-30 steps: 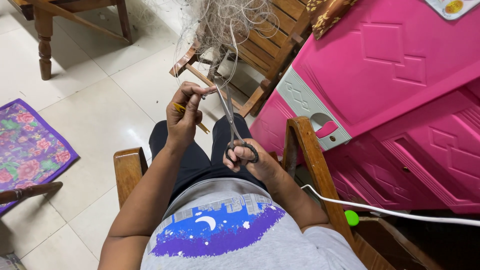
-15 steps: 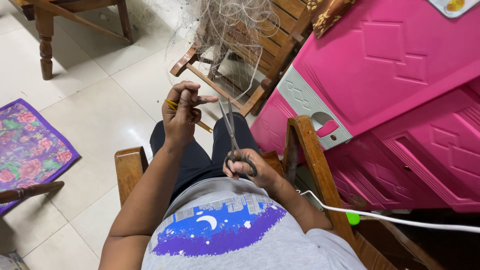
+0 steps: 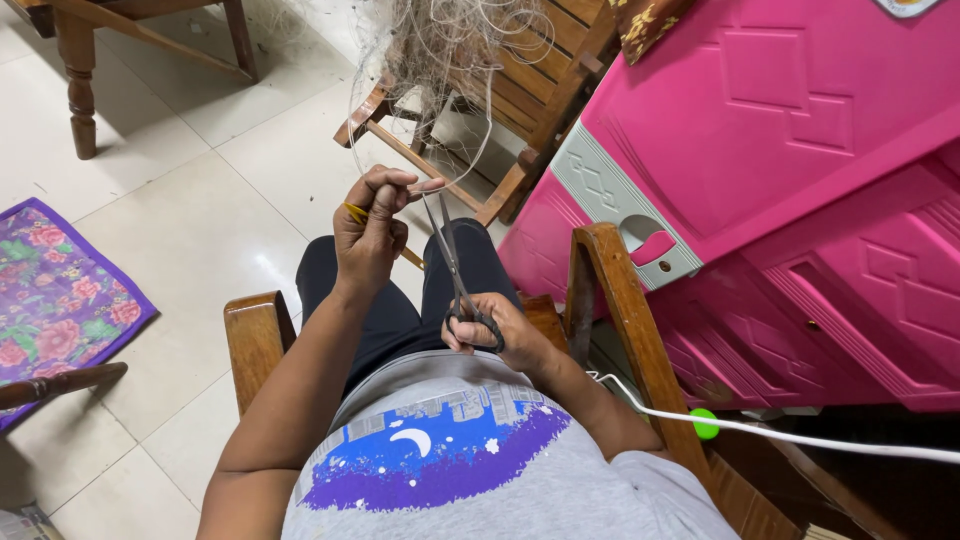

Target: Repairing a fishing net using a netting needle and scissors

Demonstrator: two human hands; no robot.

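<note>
Head view looks down over my lap, where I sit in a wooden chair [image 3: 258, 335] with my dark trousers and grey printed shirt at the bottom of the picture. My left hand [image 3: 372, 238] is raised in front of me, fingers curled tight and thumb pressed to forefinger, pinching a thin pale strand of fishing net [image 3: 440, 50]; a small yellow tool [image 3: 356, 212] pokes out from the back of that same fist. The strand runs up from my fingertips to the tangled mass of netting, which is draped over the slatted wooden chair [image 3: 520, 110] standing just ahead of my knees. My right hand [image 3: 497, 332] sits low, close to my belly, with its fingers through the black loops of a pair of scissors [image 3: 455, 270], holding them firmly. The blades point up and away from me, parted only narrowly, their tips right beside the pinch of my left hand at the strand; whether they touch it I cannot tell. A pink plastic cabinet [image 3: 790, 170] stands to my right, a white cable [image 3: 800, 438] runs across near my right elbow, and a floral purple mat [image 3: 55, 300] lies on the tiled floor [image 3: 190, 200] to my left.
</note>
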